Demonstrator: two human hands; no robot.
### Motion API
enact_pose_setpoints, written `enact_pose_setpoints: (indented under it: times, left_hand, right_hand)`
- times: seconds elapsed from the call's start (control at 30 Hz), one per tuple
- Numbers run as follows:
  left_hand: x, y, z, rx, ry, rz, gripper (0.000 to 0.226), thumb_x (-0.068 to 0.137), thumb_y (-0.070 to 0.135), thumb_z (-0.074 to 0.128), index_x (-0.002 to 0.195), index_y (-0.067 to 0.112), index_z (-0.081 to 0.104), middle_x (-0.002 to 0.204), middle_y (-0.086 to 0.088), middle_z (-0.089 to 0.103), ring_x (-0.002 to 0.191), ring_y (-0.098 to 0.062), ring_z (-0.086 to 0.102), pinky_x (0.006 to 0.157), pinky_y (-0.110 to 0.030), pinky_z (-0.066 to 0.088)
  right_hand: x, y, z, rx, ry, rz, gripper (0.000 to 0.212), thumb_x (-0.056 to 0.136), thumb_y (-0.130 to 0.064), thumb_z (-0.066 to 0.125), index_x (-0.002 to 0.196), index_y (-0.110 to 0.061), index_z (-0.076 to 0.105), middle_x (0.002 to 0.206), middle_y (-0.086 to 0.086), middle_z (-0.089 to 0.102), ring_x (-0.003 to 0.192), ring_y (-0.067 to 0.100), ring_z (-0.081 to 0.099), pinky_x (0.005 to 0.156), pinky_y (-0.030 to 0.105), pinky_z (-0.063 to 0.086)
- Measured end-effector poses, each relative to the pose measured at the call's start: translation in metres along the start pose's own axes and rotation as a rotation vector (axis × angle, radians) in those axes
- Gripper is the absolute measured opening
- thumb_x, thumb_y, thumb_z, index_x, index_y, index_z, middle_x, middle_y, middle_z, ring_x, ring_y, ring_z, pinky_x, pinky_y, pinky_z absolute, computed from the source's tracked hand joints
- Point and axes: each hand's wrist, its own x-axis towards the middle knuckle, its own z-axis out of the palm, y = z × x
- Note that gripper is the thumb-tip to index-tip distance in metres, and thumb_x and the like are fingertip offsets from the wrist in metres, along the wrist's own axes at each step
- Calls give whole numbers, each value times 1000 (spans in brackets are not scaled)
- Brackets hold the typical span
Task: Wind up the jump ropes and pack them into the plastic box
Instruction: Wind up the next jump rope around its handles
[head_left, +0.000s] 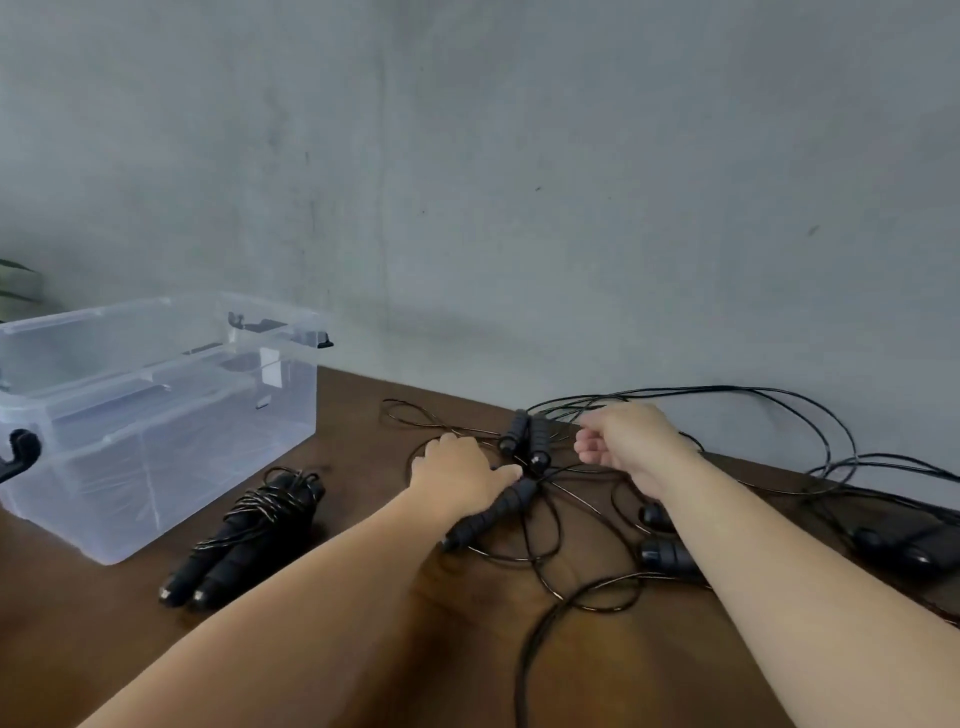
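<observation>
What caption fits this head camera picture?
Two hands sort tangled jump ropes beside a wound rope and plastic box.

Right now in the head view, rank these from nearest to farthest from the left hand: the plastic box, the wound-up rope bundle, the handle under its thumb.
1. Handle, touching the left hand, just below it.
2. Wound-up rope bundle, on the table to its left.
3. Plastic box, far left, open.

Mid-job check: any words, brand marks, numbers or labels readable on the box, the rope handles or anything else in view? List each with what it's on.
No text can be read.
Plastic box: a small white patch on the far wall, maybe a label; blank or too blurred to read.
Wound jump rope and loose handles: plain black, no markings visible.
</observation>
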Motion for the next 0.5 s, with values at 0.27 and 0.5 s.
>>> enact_pose_setpoints:
  times: [0.27,0.5]
  left_hand:
    - [59,44,1,-174,3,40,41,101,26,38,119,-5,58,127,-21,58,117,-35,55,91,-33,44]
    - [109,47,20,-155,-72,16,48,101,36,41,109,-4,65,117,-19,65,110,-32,59,85,-30,44]
  right_hand:
    - [31,27,0,7,41,101,15,98,-3,50,86,-4,57,74,12,60,60,17,58,51,23,54]
    - [83,45,31,-133,19,44,19,93,-12,53,74,-14,56,68,5,57,58,18,54,50,26,41]
